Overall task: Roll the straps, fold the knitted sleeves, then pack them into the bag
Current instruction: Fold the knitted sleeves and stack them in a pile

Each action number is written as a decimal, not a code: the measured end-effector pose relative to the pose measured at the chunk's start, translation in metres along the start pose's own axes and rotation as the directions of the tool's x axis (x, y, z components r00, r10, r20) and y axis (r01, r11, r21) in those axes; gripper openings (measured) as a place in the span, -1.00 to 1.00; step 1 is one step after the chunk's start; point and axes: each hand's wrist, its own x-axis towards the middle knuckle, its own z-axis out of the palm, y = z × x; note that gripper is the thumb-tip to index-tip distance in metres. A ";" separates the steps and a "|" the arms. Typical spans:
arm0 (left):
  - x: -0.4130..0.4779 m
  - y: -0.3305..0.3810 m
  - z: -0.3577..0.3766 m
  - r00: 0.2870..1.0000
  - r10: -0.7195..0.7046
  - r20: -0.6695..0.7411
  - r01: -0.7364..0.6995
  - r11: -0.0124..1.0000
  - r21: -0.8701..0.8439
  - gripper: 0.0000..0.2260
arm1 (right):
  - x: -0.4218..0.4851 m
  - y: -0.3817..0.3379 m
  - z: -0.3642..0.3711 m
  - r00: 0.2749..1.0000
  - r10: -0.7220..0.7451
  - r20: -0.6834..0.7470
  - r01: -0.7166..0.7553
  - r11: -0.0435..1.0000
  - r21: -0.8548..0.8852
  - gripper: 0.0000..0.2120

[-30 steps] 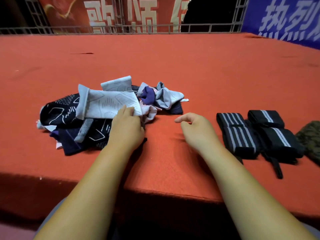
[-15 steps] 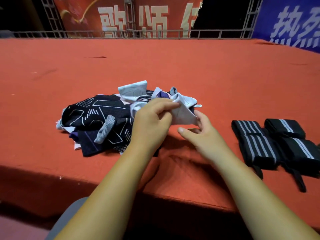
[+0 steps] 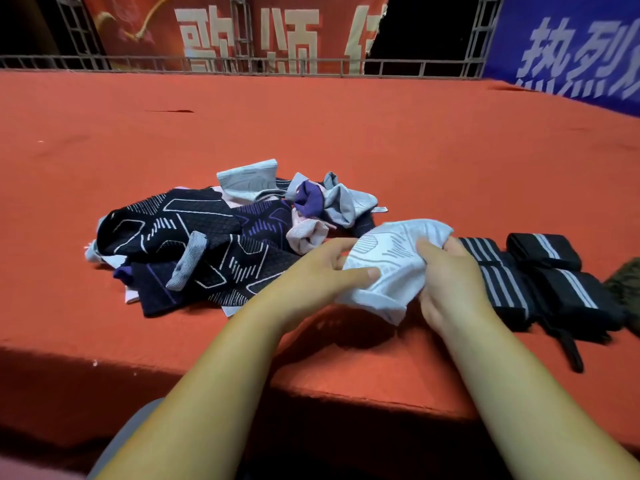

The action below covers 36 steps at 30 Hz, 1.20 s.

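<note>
In the head view, a pale grey sleeve [image 3: 391,261] is now lifted out of the pile [image 3: 194,244] and gripped at either end by the left hand [image 3: 311,282] and right hand [image 3: 450,285], at centre-right. Folding is judged to be starting. Little room is left on the right of the counter [image 3: 346,133] by the rolled straps [image 3: 540,271].

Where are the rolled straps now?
In the head view, the rolled straps lie at the right of the red surface, just right of the right hand.
</note>
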 end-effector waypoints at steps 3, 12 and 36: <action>0.004 0.000 0.001 0.998 -0.047 -0.037 0.046 0.999 -0.008 -0.58 | 0.001 -0.003 -0.011 0.986 0.128 -0.105 -0.126 0.992 0.027 -0.80; 0.012 0.003 -0.005 0.995 -0.020 -0.095 -0.012 0.947 -0.321 -0.95 | -0.011 -0.019 -0.013 0.931 0.339 0.132 -0.329 0.940 -0.096 -0.76; 0.016 0.024 0.006 0.942 -0.025 -0.336 -0.090 0.943 -0.321 -0.79 | -0.030 -0.046 -0.014 0.904 0.102 0.415 -0.114 0.994 0.004 -0.68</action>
